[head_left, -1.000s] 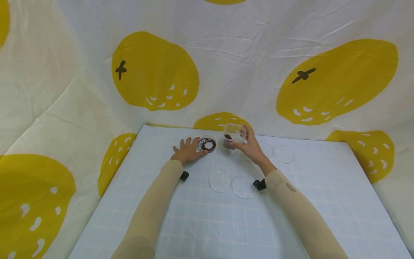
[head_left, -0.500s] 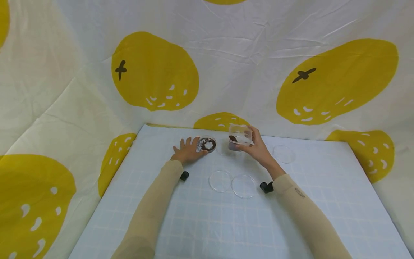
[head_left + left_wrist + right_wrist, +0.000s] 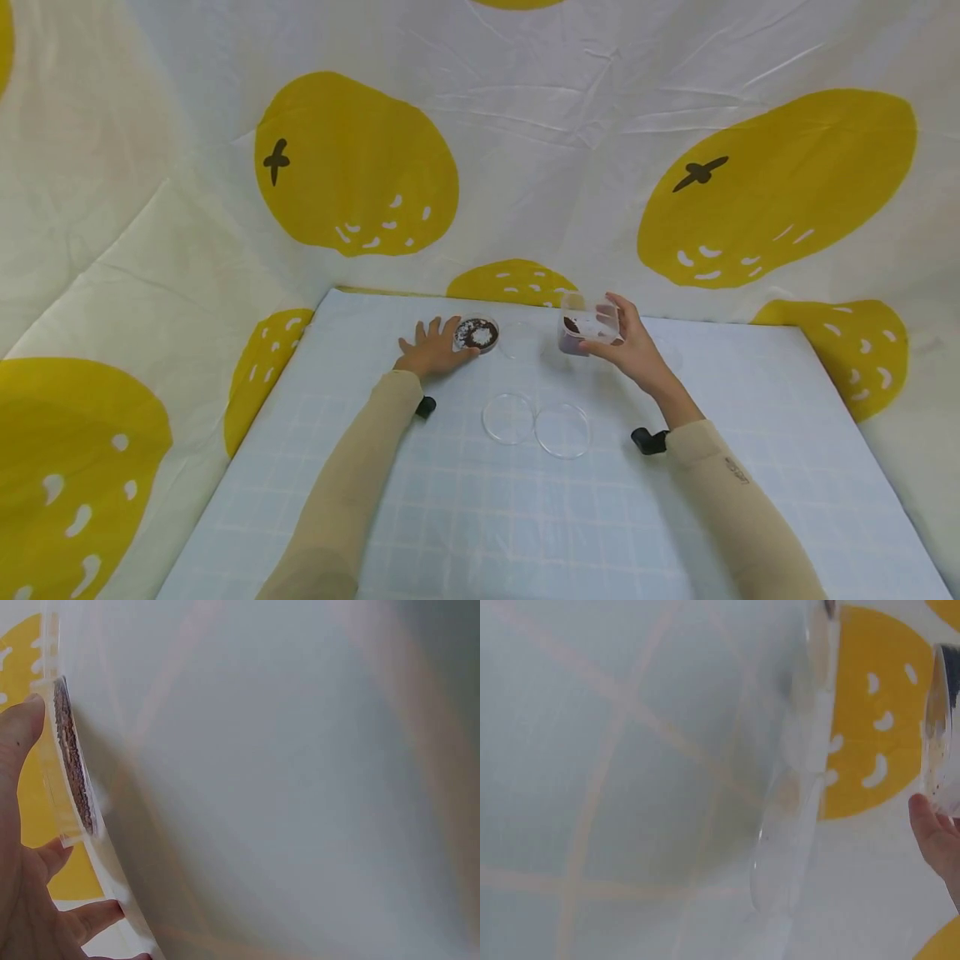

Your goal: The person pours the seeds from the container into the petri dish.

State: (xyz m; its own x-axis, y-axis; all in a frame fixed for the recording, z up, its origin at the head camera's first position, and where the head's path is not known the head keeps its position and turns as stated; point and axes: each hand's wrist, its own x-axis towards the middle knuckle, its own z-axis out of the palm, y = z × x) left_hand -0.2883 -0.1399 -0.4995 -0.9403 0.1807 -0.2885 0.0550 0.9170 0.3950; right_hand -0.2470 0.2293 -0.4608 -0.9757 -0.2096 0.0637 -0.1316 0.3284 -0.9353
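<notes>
My left hand (image 3: 435, 352) is at the far side of the table, its thumb and index finger round the edge of a round clear petri dish (image 3: 476, 333). Dark crumbly material with white patches lies in that dish; the left wrist view shows the dark layer (image 3: 73, 757) edge-on. My right hand (image 3: 636, 348) grips a clear squarish plastic tub (image 3: 572, 342), thumb on the near side, fingers behind. Some dark material shows at the tub's left side. The tub is held tilted above the table. In the right wrist view only part of the tub (image 3: 946, 750) shows.
A clear dish (image 3: 517, 340) lies between the filled dish and the tub. Two clear round pieces (image 3: 509, 419) sit side by side nearer the front. Another clear round outline is partly hidden behind the right wrist. A fruit-printed cloth (image 3: 525, 192) hangs behind the table (image 3: 450, 517).
My right hand has carried the tub to the right, away from the filled petri dish and past the clear dish beside it. My left hand stays at its dish.
</notes>
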